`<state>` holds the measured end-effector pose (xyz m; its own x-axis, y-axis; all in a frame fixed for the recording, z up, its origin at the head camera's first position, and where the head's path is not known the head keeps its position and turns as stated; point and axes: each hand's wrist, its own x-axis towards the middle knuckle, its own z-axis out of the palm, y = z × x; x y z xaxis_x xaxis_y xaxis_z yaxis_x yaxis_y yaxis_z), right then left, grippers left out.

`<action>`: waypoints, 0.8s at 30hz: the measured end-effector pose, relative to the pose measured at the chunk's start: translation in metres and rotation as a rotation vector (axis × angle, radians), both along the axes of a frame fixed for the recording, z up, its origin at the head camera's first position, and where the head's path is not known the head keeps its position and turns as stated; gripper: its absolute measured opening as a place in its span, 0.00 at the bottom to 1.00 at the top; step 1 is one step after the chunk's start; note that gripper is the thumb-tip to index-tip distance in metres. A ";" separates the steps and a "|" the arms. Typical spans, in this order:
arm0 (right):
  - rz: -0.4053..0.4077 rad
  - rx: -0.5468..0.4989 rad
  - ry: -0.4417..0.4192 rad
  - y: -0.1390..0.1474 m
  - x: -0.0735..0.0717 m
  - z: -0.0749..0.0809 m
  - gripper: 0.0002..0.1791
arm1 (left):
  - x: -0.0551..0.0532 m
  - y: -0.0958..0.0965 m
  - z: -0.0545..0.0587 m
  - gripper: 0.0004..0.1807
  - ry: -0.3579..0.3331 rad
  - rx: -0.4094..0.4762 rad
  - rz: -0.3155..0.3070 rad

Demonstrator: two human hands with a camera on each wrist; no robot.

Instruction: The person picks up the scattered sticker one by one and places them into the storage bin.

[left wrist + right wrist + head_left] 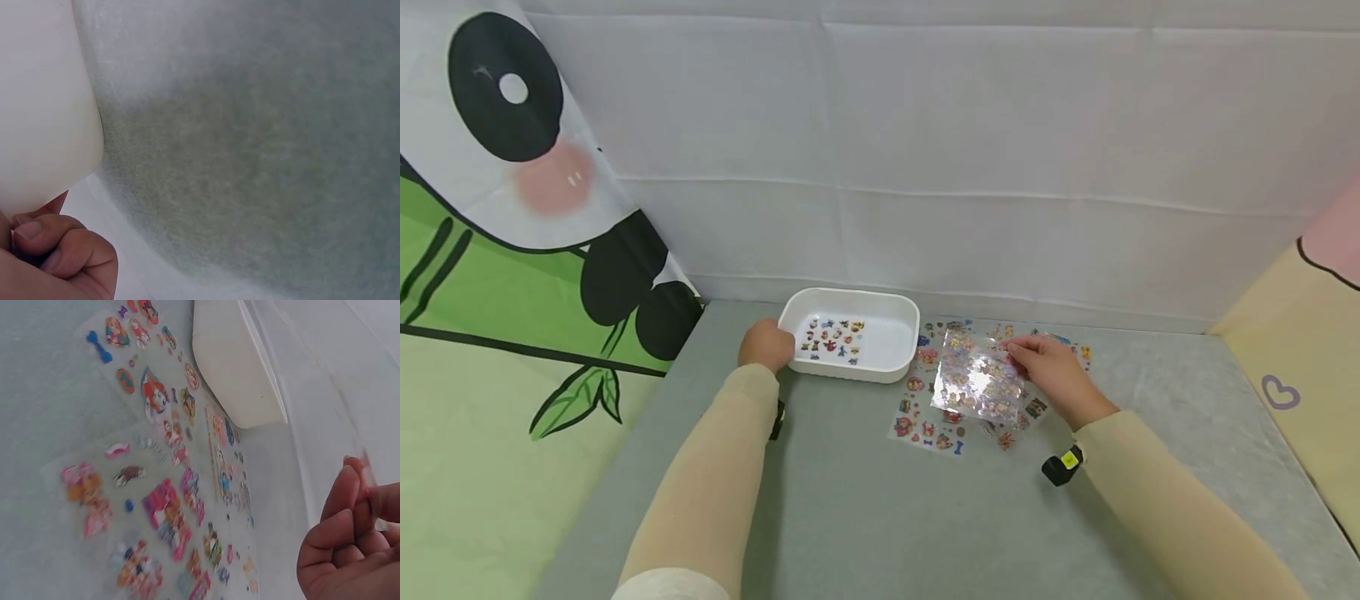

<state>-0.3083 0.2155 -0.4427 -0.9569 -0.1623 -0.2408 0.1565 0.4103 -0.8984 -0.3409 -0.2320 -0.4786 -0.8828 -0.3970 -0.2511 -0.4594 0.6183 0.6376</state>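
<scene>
With its fingers curled at the left end, my left hand (766,344) grips the rim of a white plastic tray (889,337). A small group of colourful cartoon stickers (830,342) lies in the tray's left part. My right hand (1060,375) pinches the upper right corner of a shiny clear sticker sheet (973,375), held up and glinting in the light. Below it, several transparent sticker sheets (925,425) overlap on the table, printed with cartoon figures, bones and hearts. In the right wrist view, thumb and fingertips (350,481) meet on the clear film's edge.
A grey table (880,517) carries everything. Behind it hangs a creased white cloth (940,150). A cartoon-printed cloth (550,292) borders the left side, and a yellow and pink one (1292,350) the right. A small black device (1062,467) sits at the right wrist.
</scene>
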 end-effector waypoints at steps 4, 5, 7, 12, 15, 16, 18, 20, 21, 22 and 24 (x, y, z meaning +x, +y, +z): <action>0.015 -0.006 -0.003 -0.017 -0.011 0.002 0.22 | -0.001 0.000 -0.001 0.27 -0.004 -0.003 0.005; 0.016 -0.015 -0.002 -0.021 -0.013 0.003 0.22 | -0.002 -0.001 -0.001 0.27 -0.005 0.000 0.009; 0.021 -0.029 0.008 -0.028 -0.018 0.004 0.21 | -0.002 -0.001 -0.002 0.27 -0.006 0.005 0.011; -0.005 -0.048 0.013 -0.046 -0.029 0.008 0.19 | -0.002 -0.002 -0.004 0.27 -0.010 0.020 0.016; -0.037 -0.067 0.003 -0.057 -0.037 0.008 0.19 | -0.002 -0.002 -0.005 0.27 -0.008 0.014 0.016; -0.049 -0.076 0.002 -0.060 -0.040 0.008 0.19 | -0.002 -0.003 -0.005 0.27 -0.006 0.010 0.014; -0.071 -0.086 0.005 -0.066 -0.045 0.006 0.19 | -0.003 -0.004 -0.005 0.27 -0.001 -0.001 0.008; -0.092 -0.111 0.005 -0.072 -0.050 0.005 0.18 | -0.004 -0.004 -0.005 0.27 0.003 -0.006 0.003; -0.103 -0.120 0.004 -0.075 -0.052 0.005 0.18 | -0.004 -0.004 -0.006 0.27 0.003 -0.010 -0.001; -0.113 -0.129 0.000 -0.077 -0.053 0.005 0.18 | -0.005 -0.004 -0.006 0.27 0.003 -0.013 -0.004; -0.133 -0.146 -0.007 -0.082 -0.055 0.005 0.18 | -0.005 -0.004 -0.007 0.27 0.000 -0.015 -0.003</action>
